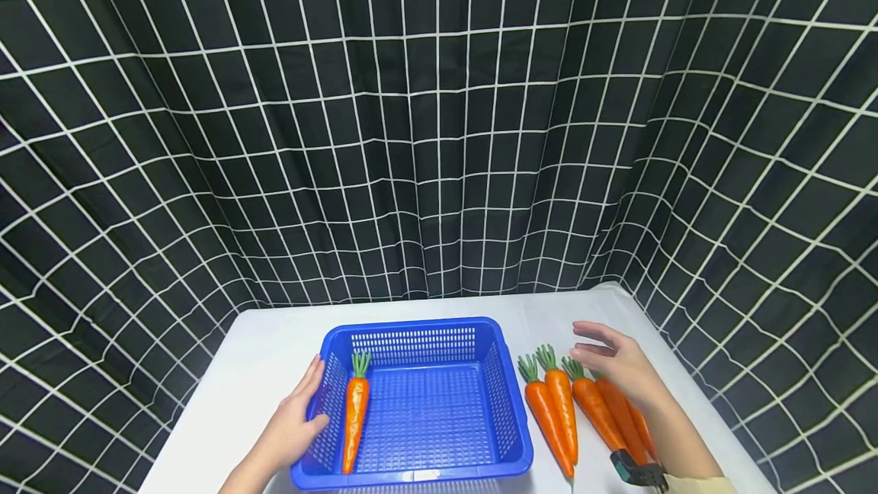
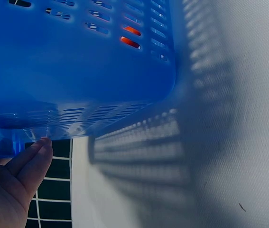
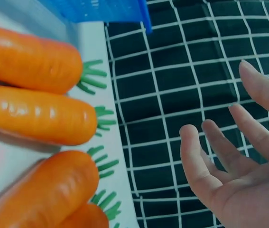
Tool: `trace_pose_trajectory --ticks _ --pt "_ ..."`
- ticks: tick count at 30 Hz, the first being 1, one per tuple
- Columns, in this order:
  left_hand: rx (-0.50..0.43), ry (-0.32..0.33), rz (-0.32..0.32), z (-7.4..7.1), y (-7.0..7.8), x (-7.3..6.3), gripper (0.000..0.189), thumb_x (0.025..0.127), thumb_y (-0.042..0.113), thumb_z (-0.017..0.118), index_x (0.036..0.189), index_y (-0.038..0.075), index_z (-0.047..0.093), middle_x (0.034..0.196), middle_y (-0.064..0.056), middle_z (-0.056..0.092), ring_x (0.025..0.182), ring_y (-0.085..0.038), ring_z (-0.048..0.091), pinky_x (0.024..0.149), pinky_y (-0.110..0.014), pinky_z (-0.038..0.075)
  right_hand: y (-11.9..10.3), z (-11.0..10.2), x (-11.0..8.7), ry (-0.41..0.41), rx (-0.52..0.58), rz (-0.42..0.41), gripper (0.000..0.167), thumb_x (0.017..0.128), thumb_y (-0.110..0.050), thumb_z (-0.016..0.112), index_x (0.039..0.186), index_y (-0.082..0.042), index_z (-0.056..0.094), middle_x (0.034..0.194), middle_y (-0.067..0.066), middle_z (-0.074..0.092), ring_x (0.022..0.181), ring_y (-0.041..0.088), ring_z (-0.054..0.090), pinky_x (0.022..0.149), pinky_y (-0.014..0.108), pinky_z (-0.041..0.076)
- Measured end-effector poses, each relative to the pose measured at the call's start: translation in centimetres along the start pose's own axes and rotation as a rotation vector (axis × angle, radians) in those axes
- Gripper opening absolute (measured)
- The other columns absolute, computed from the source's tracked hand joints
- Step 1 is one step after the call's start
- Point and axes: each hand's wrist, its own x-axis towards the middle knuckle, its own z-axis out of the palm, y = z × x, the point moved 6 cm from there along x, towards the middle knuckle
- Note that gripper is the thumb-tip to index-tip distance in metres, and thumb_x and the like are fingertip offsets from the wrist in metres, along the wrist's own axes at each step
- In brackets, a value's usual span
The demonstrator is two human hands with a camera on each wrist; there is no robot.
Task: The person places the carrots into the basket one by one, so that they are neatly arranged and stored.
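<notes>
White tabletop (image 1: 226,387), black gridded curtain (image 1: 421,120), left hand (image 1: 293,419) straight-fingered against blue basket (image 1: 439,410), right hand (image 1: 617,358) relaxed near carrots (image 1: 549,421)

I count 1 blue basket (image 1: 425,421), 1 carrot (image 1: 356,412) in it, min. 5 more carrots (image 1: 549,424) on 1 desk (image 1: 250,372) (exact no. unclear, R hand (image 1: 620,366) overlaps), plus 1 L hand (image 1: 291,421), 2 hands tot.

Left fingers (image 2: 35,167) lie nearly straight; right fingers (image 3: 192,156) curve loosely.
</notes>
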Motion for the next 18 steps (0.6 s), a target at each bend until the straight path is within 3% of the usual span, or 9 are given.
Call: trace_pose_trajectory --ticks 8,18 --pt "0.009 0.007 -0.004 -0.2 -0.1 -0.1 0.087 0.079 0.005 0.067 0.157 -0.002 0.029 0.168 -0.015 0.019 0.147 -0.044 0.031 0.113 -0.062 0.03 1.5 -0.7 0.0 0.015 -0.018 0.052 0.073 0.089 -0.045 0.072 0.148 -0.011 0.047 0.15 0.022 0.049 0.131 0.043 0.056 0.095 0.049 0.057" --pt "0.003 -0.006 -0.009 0.2 -0.6 0.2 0.087 0.081 0.006 0.067 0.158 0.0 0.027 0.169 -0.012 0.018 0.149 -0.041 0.029 0.115 -0.058 0.028 3.2 -2.1 -0.7 0.058 -0.128 0.093 0.078 0.089 -0.052 0.069 0.15 -0.008 0.046 0.15 0.025 0.048 0.133 0.045 0.053 0.1 0.052 0.054"
